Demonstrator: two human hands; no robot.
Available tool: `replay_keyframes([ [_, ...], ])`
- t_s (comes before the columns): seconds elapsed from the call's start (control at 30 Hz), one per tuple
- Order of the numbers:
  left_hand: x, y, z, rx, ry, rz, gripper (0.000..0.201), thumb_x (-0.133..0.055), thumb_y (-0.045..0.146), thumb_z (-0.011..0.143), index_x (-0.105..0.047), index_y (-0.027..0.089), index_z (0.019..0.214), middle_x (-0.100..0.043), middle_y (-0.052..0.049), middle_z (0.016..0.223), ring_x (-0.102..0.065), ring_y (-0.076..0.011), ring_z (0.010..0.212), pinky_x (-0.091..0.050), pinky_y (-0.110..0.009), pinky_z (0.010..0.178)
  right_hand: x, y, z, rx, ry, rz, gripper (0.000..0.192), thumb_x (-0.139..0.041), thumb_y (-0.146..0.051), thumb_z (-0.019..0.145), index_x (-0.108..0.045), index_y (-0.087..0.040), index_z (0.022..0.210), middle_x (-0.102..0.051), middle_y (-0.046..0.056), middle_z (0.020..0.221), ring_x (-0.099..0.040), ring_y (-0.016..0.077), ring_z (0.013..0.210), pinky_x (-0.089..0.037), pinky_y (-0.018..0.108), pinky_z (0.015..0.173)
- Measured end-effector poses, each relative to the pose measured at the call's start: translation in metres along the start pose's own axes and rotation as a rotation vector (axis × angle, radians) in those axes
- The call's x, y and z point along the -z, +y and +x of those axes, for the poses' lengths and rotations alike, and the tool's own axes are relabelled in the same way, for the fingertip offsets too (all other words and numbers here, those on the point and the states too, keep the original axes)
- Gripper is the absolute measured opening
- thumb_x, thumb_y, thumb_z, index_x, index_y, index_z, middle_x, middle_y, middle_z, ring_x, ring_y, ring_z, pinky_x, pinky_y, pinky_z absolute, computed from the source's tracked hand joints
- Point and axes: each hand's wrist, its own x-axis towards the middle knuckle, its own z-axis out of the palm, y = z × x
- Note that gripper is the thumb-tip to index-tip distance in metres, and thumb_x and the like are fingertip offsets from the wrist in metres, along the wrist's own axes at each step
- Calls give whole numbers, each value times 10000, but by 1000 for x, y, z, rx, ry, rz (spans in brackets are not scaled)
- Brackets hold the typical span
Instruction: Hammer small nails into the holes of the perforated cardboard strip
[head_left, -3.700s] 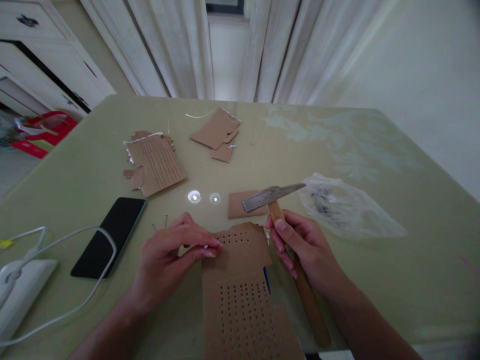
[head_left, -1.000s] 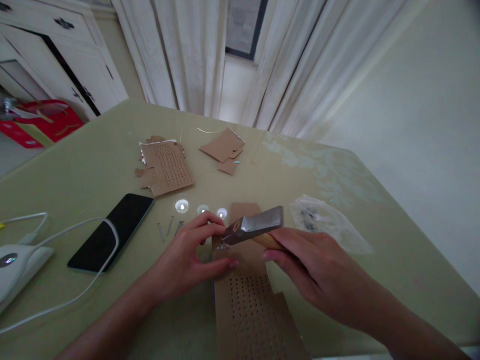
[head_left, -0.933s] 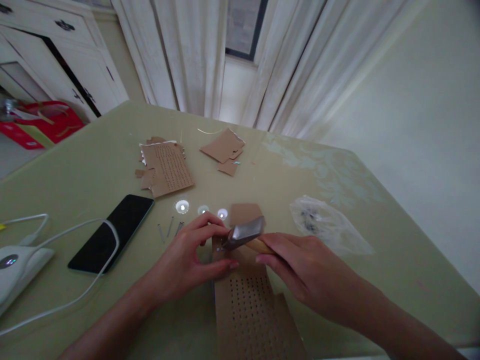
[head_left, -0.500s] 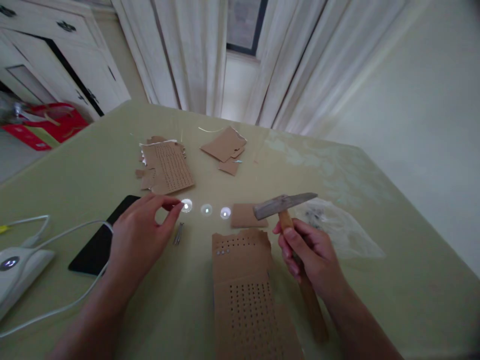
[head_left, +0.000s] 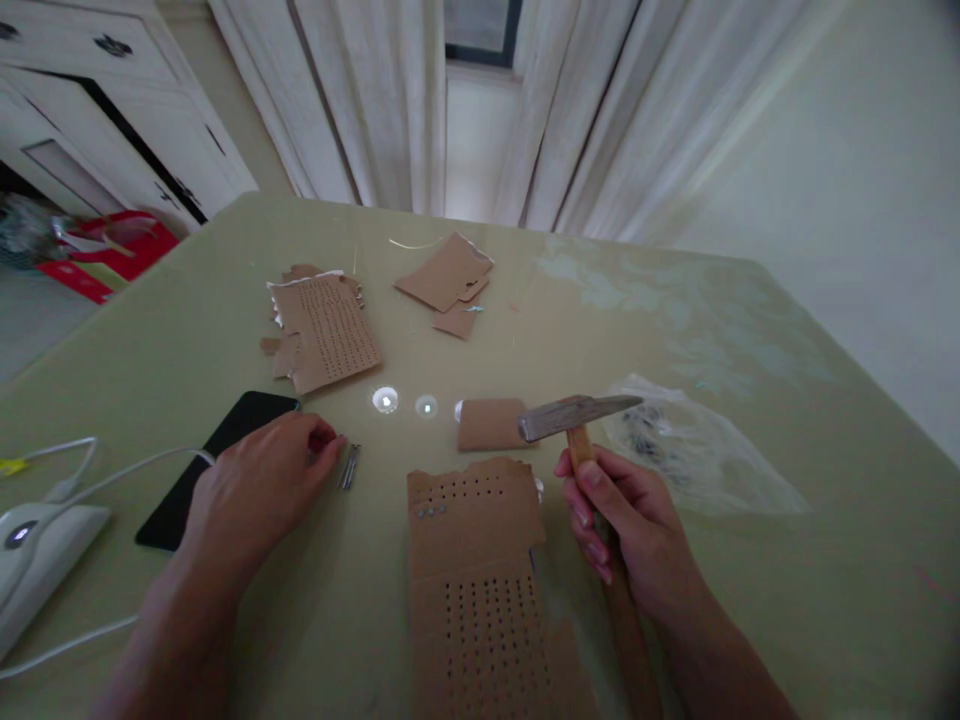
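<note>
One camera sits on the person's head. It looks forward and down — over the table (head_left: 330,620), with the left hand (head_left: 262,465) and right hand (head_left: 630,515) close by, low in the view. The curtains (head_left: 375,100) up top are farther away — past the table's far edge.

Home rm w/ curtains (head_left: 375,110), cabinet (head_left: 154,125)

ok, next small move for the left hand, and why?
I'd probably pinch one of the loose nails: the left hand has its fingers right beside them, the right hand grips the hammer, and three grey dots, likely nail heads, sit in the perforated cardboard. Can't tell if the fingers hold anything.
</note>
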Motion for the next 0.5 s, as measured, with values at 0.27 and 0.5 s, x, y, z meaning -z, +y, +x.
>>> replay_keyframes([
  [0.27,-13,6,7,-154,51,30,281,-367,406,1042,-550,242,905,-703,-146,957,-711,-359,957,-513,-478,854,-2,1,-6,-11,-34,2,330,-751,-524,1043,-738,-195,1015,-563,-63,672,-437,39,406,-427,111,328],
  [0.5,-6,31,-10,-231,474,-561,214,-649,373,1041,-709,228,1186,-748,-40,968,-680,-205,787,-531,-346,744,-4,5,-8,-25,-38,0,332,-751,-523,1044,-743,-193,1014,-570,-61,677,-443,38,405,-420,108,329],
])
